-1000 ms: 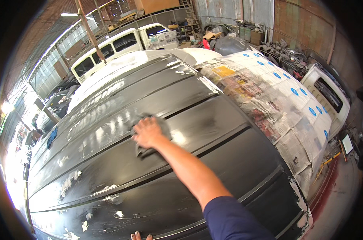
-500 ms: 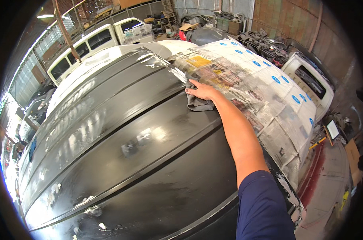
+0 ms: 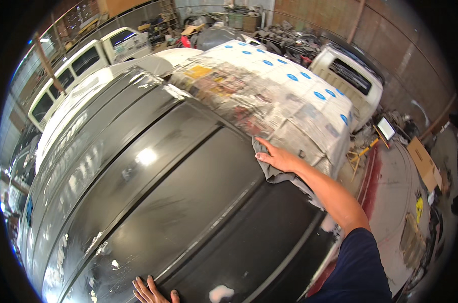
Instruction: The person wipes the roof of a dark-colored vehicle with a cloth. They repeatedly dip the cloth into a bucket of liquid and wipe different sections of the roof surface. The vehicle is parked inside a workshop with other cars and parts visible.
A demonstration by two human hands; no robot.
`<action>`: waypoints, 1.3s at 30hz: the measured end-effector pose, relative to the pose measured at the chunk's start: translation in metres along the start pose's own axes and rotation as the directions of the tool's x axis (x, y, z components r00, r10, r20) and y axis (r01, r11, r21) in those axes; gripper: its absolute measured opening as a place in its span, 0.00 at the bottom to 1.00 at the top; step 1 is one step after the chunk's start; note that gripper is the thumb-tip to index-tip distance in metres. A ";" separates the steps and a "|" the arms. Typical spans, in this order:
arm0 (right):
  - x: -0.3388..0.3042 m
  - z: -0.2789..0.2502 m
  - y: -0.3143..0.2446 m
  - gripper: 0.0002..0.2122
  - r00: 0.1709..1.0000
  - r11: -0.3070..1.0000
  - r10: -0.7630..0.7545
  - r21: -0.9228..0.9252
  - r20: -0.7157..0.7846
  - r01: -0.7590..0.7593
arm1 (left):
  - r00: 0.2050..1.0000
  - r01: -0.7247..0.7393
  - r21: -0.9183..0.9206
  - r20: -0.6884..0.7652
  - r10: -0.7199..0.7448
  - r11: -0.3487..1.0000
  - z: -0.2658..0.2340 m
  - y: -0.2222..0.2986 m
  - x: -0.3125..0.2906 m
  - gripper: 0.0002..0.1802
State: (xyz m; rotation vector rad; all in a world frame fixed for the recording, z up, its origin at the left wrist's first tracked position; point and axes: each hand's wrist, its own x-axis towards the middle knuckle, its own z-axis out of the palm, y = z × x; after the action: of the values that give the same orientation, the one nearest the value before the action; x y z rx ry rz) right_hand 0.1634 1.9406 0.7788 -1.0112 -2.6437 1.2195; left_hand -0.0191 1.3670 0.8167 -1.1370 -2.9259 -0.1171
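A large black ribbed vehicle roof (image 3: 193,177) spreads out below me, with white patches showing here and there. My right hand (image 3: 280,158) presses a dark grey cloth (image 3: 277,177) onto the roof near its edge, beside the masking newspaper (image 3: 274,108). The fingers lie over the cloth and bunch it. At the lower edge of the view, my left hand (image 3: 152,292) rests on the roof with its fingers apart and nothing in it; its wrist is out of view.
White plastic sheeting with blue marks (image 3: 267,62) lies beyond the newspaper. White vehicles stand around: a long van (image 3: 67,76) at far left and a pickup (image 3: 350,76) at far right. A dusty red-edged panel (image 3: 390,187) and a cardboard box (image 3: 423,162) lie to the right.
My right hand has slid the cloth nearer and to the right along the roof edge. My left hand has come into view on the roof. The whole view has shifted right.
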 end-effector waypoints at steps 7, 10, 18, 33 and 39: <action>-0.152 0.012 0.020 0.33 0.977 0.970 0.082 -0.211 -0.199 -0.124 | 0.998 -0.027 0.014 -0.061 0.027 1.000 0.018 -0.010 -0.009 0.46; -0.219 0.023 0.029 0.33 0.945 0.938 0.079 -0.298 -0.319 -0.179 | 0.998 -0.023 0.064 -0.052 0.027 0.998 0.021 -0.011 -0.011 0.45; -0.244 0.041 0.008 0.34 0.926 0.872 0.184 -0.379 -0.330 -0.309 | 0.999 0.038 0.076 -0.014 -0.037 0.996 0.020 -0.005 -0.013 0.44; -0.345 0.253 -0.166 0.32 0.827 0.767 -0.516 -0.310 0.222 0.562 | 0.999 0.010 0.051 -0.034 -0.008 0.999 0.025 -0.013 -0.015 0.42; -0.318 0.086 -0.019 0.35 0.896 0.852 0.089 -0.434 -0.435 -0.295 | 0.999 0.025 0.054 -0.043 -0.023 0.998 0.027 -0.013 -0.014 0.42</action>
State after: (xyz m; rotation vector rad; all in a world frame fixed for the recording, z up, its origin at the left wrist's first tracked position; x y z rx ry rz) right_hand 0.3752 1.6884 0.7992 -1.4476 -2.5929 0.2738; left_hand -0.0167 1.3500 0.7886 -1.0793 -2.8876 -0.0602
